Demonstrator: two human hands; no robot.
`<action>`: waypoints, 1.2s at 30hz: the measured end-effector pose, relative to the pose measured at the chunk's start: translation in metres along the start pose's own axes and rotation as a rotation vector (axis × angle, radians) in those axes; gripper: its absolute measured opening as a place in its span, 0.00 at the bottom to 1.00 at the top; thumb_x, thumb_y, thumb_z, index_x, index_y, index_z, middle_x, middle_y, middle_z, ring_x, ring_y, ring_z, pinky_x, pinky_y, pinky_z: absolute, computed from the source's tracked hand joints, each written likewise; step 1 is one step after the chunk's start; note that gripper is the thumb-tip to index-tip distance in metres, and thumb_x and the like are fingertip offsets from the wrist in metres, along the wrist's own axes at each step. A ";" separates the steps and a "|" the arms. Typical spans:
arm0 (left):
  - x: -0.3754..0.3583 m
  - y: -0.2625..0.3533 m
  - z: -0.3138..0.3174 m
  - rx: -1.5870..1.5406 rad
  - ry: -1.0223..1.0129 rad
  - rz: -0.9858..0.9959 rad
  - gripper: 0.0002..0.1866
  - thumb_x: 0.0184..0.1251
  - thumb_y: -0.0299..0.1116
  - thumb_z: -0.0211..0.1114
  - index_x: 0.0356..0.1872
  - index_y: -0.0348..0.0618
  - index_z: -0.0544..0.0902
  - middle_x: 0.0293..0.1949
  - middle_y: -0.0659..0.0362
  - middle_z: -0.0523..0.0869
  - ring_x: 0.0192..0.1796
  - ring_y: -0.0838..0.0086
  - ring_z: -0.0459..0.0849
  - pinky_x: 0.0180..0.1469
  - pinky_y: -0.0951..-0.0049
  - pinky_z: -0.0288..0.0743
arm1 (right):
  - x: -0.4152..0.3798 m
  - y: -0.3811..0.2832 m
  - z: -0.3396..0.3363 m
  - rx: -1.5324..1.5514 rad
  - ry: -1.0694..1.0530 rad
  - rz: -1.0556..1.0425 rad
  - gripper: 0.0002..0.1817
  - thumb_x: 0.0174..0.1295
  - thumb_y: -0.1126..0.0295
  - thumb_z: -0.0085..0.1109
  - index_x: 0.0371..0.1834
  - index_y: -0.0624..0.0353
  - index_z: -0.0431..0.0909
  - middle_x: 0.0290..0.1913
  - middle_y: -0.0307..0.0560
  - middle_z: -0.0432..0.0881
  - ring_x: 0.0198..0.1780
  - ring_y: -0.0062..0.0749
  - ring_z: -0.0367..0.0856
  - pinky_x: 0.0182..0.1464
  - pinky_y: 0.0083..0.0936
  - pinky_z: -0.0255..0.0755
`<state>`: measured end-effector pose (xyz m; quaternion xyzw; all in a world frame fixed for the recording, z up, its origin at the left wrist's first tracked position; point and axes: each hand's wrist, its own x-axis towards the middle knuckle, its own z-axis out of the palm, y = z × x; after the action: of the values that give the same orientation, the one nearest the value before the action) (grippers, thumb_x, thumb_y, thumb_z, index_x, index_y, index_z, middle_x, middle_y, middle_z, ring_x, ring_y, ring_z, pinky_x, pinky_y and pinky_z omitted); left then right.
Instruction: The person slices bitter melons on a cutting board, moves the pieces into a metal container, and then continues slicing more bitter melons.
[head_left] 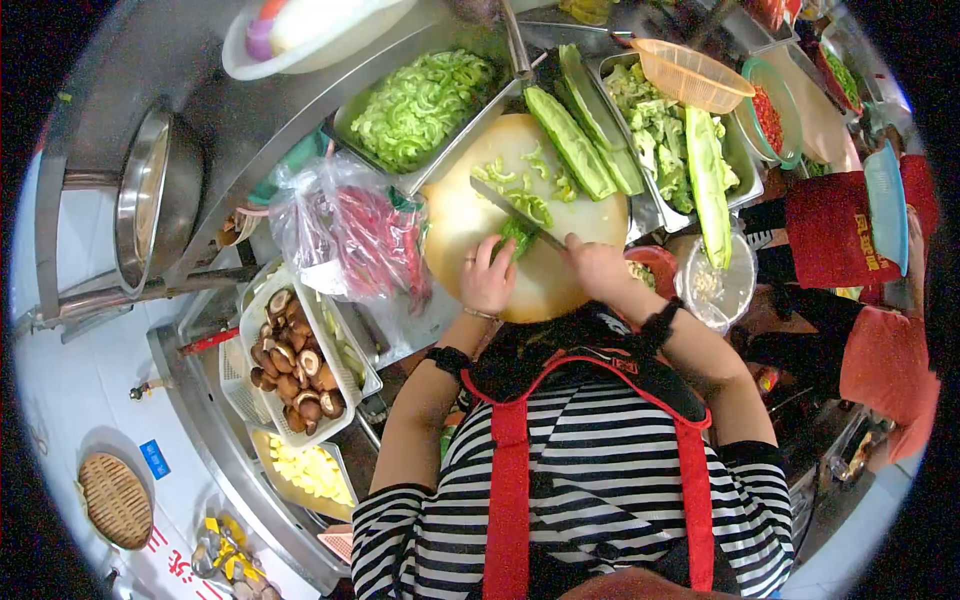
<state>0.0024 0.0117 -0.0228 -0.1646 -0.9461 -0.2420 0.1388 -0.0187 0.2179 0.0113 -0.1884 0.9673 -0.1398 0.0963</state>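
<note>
My right hand [597, 266] grips a knife [522, 216], its blade slanting across a round cutting board [560, 285]. Bent fingers of my left hand [489, 277] press a green piece of bitter melon [516, 238] against the board, close beside the blade. Cut crescent slices [540, 208] lie along the far side of the knife. Long hollowed bitter melon halves [572, 145] rest at the board's upper right edge. Beyond the board, a metal tray [408, 183] holds a heap of sliced bitter melon [420, 110].
Left of the board are a plastic bag of red chillies [350, 230] and a white basket of mushrooms [345, 375]. To the right stand a tray of cut greens [665, 150], an orange basket [690, 75] and a clear bin [718, 285]. People in red [835, 235] are farther right.
</note>
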 end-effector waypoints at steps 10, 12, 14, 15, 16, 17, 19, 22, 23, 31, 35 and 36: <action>-0.001 0.001 -0.004 -0.023 0.005 0.006 0.18 0.51 0.31 0.61 0.47 0.47 0.78 0.46 0.54 0.73 0.45 0.58 0.73 0.46 0.61 0.70 | 0.004 -0.002 0.012 -0.045 -0.093 0.049 0.10 0.60 0.62 0.46 0.33 0.59 0.68 0.20 0.54 0.78 0.22 0.46 0.80 0.23 0.40 0.73; 0.000 0.000 -0.004 -0.017 0.001 0.030 0.16 0.52 0.31 0.61 0.45 0.46 0.78 0.45 0.54 0.73 0.43 0.57 0.74 0.46 0.61 0.70 | 0.007 0.001 0.010 -0.053 -0.084 0.028 0.10 0.59 0.62 0.47 0.33 0.59 0.69 0.20 0.54 0.78 0.22 0.46 0.80 0.23 0.40 0.72; -0.002 -0.001 -0.003 -0.017 0.015 0.035 0.15 0.52 0.31 0.61 0.44 0.45 0.79 0.45 0.54 0.74 0.43 0.57 0.74 0.45 0.61 0.70 | 0.006 0.000 0.000 -0.055 -0.081 0.009 0.10 0.59 0.62 0.47 0.32 0.59 0.69 0.20 0.54 0.78 0.22 0.46 0.79 0.23 0.40 0.72; -0.003 -0.002 -0.001 -0.019 0.034 0.037 0.15 0.52 0.31 0.61 0.43 0.45 0.79 0.44 0.54 0.74 0.42 0.57 0.75 0.45 0.61 0.70 | 0.005 -0.001 -0.010 -0.056 -0.080 -0.009 0.10 0.59 0.62 0.47 0.32 0.59 0.69 0.20 0.54 0.79 0.21 0.46 0.79 0.23 0.39 0.72; -0.005 -0.003 0.001 -0.021 0.028 0.030 0.15 0.52 0.31 0.61 0.43 0.45 0.79 0.44 0.54 0.74 0.42 0.57 0.75 0.45 0.61 0.70 | 0.003 -0.002 -0.015 -0.056 -0.086 -0.027 0.10 0.59 0.63 0.48 0.32 0.59 0.69 0.21 0.54 0.79 0.21 0.46 0.79 0.23 0.39 0.72; -0.005 -0.004 0.005 -0.037 0.070 0.027 0.14 0.52 0.31 0.61 0.43 0.45 0.79 0.44 0.55 0.74 0.42 0.57 0.75 0.45 0.61 0.70 | 0.004 -0.002 -0.008 -0.055 -0.092 -0.029 0.10 0.59 0.63 0.48 0.32 0.59 0.69 0.21 0.54 0.79 0.21 0.46 0.79 0.23 0.39 0.72; -0.010 -0.002 0.005 -0.056 0.101 0.014 0.14 0.52 0.31 0.62 0.42 0.45 0.79 0.44 0.55 0.75 0.41 0.57 0.75 0.44 0.61 0.70 | 0.003 -0.007 0.008 -0.011 -0.056 0.025 0.10 0.58 0.62 0.48 0.32 0.59 0.69 0.20 0.53 0.78 0.21 0.46 0.79 0.23 0.40 0.72; -0.006 -0.002 -0.003 -0.051 0.064 0.008 0.13 0.52 0.31 0.61 0.41 0.46 0.80 0.44 0.55 0.75 0.42 0.58 0.75 0.44 0.62 0.71 | 0.010 -0.004 0.003 -0.100 -0.101 -0.021 0.10 0.59 0.62 0.48 0.33 0.58 0.69 0.20 0.53 0.79 0.21 0.45 0.79 0.22 0.39 0.72; -0.007 -0.001 -0.008 -0.017 0.063 0.016 0.13 0.51 0.30 0.61 0.41 0.48 0.80 0.44 0.56 0.75 0.42 0.58 0.75 0.44 0.62 0.71 | 0.007 -0.005 -0.003 -0.095 -0.100 -0.023 0.10 0.59 0.62 0.48 0.33 0.58 0.69 0.20 0.53 0.79 0.21 0.45 0.79 0.22 0.39 0.72; -0.019 -0.013 0.002 0.096 0.101 0.099 0.20 0.48 0.27 0.59 0.46 0.53 0.79 0.47 0.57 0.73 0.44 0.58 0.74 0.45 0.63 0.71 | 0.010 -0.006 0.002 -0.049 -0.028 -0.033 0.10 0.59 0.64 0.47 0.36 0.59 0.70 0.20 0.52 0.79 0.22 0.44 0.80 0.24 0.38 0.73; -0.015 -0.010 0.009 0.114 0.036 0.024 0.20 0.49 0.28 0.59 0.47 0.52 0.79 0.47 0.55 0.72 0.45 0.58 0.73 0.46 0.63 0.70 | 0.006 -0.005 -0.012 -0.047 -0.083 -0.036 0.10 0.60 0.63 0.47 0.35 0.59 0.69 0.20 0.52 0.79 0.22 0.43 0.80 0.23 0.37 0.73; -0.015 -0.007 0.009 0.098 0.054 0.018 0.19 0.49 0.28 0.59 0.47 0.52 0.79 0.47 0.55 0.72 0.45 0.58 0.73 0.47 0.63 0.69 | 0.009 -0.002 0.005 -0.063 -0.062 -0.014 0.11 0.59 0.62 0.48 0.35 0.59 0.69 0.19 0.52 0.79 0.21 0.44 0.80 0.23 0.37 0.72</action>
<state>0.0113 0.0067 -0.0387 -0.1596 -0.9512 -0.1983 0.1744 -0.0249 0.2115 0.0062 -0.2026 0.9664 -0.1040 0.1194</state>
